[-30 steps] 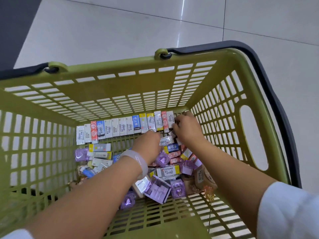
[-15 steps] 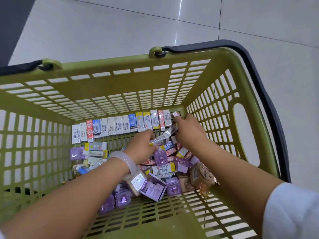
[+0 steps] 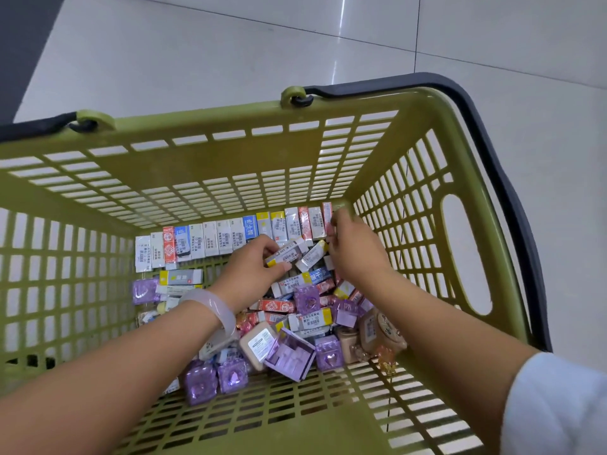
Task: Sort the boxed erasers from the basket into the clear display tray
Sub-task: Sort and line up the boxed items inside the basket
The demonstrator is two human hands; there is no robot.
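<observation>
A green slatted basket (image 3: 203,192) with a dark handle (image 3: 512,178) is seen from above on a pale tiled floor (image 3: 230,54). Along the foot of its far wall a row of boxed erasers (image 3: 230,236) is stood on end, side by side, from the left part of the wall to the far right corner.

At the left of the basket floor, a purple packet (image 3: 144,290) is seen beside a grey and yellow eraser box (image 3: 182,277). Further right, the left hand (image 3: 249,274), with a pale bangle (image 3: 213,310) on its wrist, is reached into the middle of the basket. A white eraser box with a yellow end (image 3: 284,255) is pinched between its thumb and curled fingers, lifted just above the loose pile.

Below and to the right of that hand, a loose heap of eraser boxes (image 3: 308,320), purple packets and beige round cases (image 3: 377,330) is spread over the right half of the floor. A purple open box (image 3: 289,356) is lying at the near edge of the heap.

At the right, the right hand (image 3: 356,251) is placed at the far right corner, its fingers curled at the last box in the row (image 3: 326,220); whether that box is actually gripped cannot be told. A white sleeve (image 3: 551,405) is seen at the near right.

No clear display tray is shown.
</observation>
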